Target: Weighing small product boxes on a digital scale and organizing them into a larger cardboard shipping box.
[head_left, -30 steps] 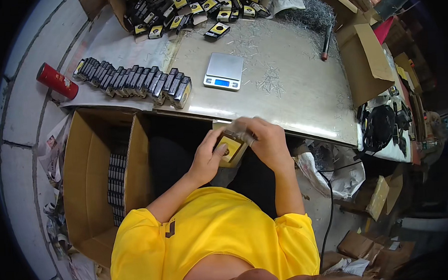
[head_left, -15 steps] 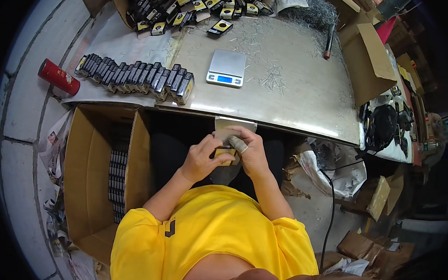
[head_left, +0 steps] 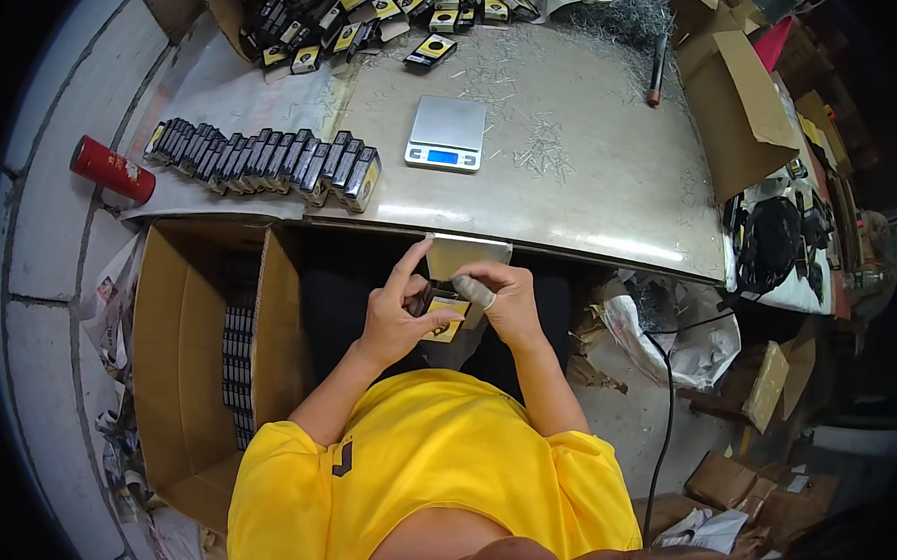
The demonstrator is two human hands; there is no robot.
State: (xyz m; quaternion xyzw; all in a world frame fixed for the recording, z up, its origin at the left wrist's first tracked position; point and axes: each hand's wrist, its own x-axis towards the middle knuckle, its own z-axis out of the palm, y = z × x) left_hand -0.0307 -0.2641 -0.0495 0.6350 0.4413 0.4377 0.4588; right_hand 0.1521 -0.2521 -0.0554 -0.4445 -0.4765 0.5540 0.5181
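Observation:
Just below the table's front edge, my left hand (head_left: 392, 320) grips a small black-and-yellow box (head_left: 444, 318) between thumb and curled fingers. Its index finger points up, off the box. The yellow face is partly visible. My right hand (head_left: 506, 299) is beside the box's upper end, thumb and fingers pinched together; anything between them is too small to make out. A pale covering (head_left: 475, 291) wraps one of its digits. Behind both hands, a grey metal tray (head_left: 472, 251) juts from under the table edge.
A digital scale (head_left: 447, 132) sits on the table, with loose metal pins (head_left: 541, 156) scattered to its right. A row of boxes (head_left: 263, 163) stands left, near a red can (head_left: 111, 170). More boxes heap (head_left: 357, 14) at the back. A carton (head_left: 186, 341) stands at lower left.
My left index finger has straightened upward and the hands have drawn slightly apart. More of the box's yellow face shows now. The whole view has shifted a little.

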